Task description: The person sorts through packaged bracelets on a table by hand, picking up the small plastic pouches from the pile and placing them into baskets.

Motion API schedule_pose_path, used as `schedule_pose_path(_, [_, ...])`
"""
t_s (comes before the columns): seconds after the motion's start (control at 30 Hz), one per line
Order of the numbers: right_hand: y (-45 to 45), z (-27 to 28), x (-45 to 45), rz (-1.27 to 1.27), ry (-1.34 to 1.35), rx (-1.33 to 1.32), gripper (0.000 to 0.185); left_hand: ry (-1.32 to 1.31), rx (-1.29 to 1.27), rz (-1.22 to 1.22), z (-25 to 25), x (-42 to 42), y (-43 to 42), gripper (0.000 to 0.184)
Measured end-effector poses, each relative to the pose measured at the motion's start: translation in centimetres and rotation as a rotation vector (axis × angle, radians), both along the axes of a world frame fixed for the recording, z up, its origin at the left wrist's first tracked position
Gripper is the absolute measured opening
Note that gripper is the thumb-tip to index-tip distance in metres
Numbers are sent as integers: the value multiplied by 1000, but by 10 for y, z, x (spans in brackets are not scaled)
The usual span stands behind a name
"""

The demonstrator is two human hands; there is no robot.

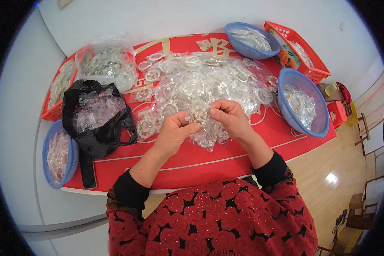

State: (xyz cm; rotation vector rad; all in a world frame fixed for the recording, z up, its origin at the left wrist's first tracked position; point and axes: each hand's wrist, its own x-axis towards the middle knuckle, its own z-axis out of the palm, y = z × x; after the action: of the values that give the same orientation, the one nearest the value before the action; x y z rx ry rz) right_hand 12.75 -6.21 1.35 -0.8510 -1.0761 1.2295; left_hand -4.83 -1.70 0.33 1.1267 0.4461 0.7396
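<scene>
Between my two hands is a small clear plastic bag point(199, 116) with what looks like a beaded bracelet inside. My left hand point(177, 130) pinches its left side between thumb and fingers. At its upper right edge, my right hand point(228, 117) closes thumb against forefinger. Just beyond and beneath lies a wide heap of similar clear bags point(209, 83), many showing ring-shaped beaded bracelets. Several single bagged bracelets point(147, 127) lie along the heap's left side, near my left hand.
A red-covered table point(128, 173) carries everything. On the left are a black plastic bag point(94, 138), a clear sack point(109, 64), a red basket point(51, 112) and a blue basket point(74, 158). To the right stand blue baskets point(322, 121) point(254, 53) and a red basket point(315, 73), all holding bagged items.
</scene>
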Motion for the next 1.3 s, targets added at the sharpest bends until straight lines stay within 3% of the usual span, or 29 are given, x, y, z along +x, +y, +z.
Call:
schedule_pose_path(0.17, [2, -9, 2, 92, 193, -99, 9, 7, 100, 84, 6, 0, -8, 19])
schedule_pose_path(0.27, [2, -2, 8, -57, -139, 17, 9, 156, 143, 120, -12, -5, -1, 18])
schedule_pose_path(0.33, [1, 14, 20, 10, 139, 28, 11, 238, 209, 254, 1, -2, -9, 22])
schedule_pose_path(0.37, [1, 20, 24, 53, 281, 40, 12, 101, 100, 223, -4, -2, -7, 25])
schedule_pose_path(0.4, [3, 20, 30, -116, -216, 183, 13, -23, -17, 198, -9, -3, -5, 27])
schedule_pose_path(0.47, [11, 12, 39, -419, -1208, 410, 15, -65, 7, 151, -14, -2, -4, 27])
schedule_pose_path(0.57, [-3, 33, 47, -202, -1041, 300, 10, -100, -1, 127, -19, -8, -2, 26])
schedule_pose_path(0.7, [-13, 60, 78, -186, -670, -11, 16, -109, -40, 119, -24, -9, 1, 24])
schedule_pose_path(0.77, [-10, 69, 105, -268, -489, -148, 15, -87, -47, 120, -27, -9, 2, 24])
schedule_pose_path(0.93, [1, 86, 182, -438, -138, -111, 10, -21, -51, 142, -29, -9, 3, 21])
schedule_pose_path(1.3, [8, 85, 241, -322, -93, 4, 7, 103, -25, 92, -32, -10, 9, 20])
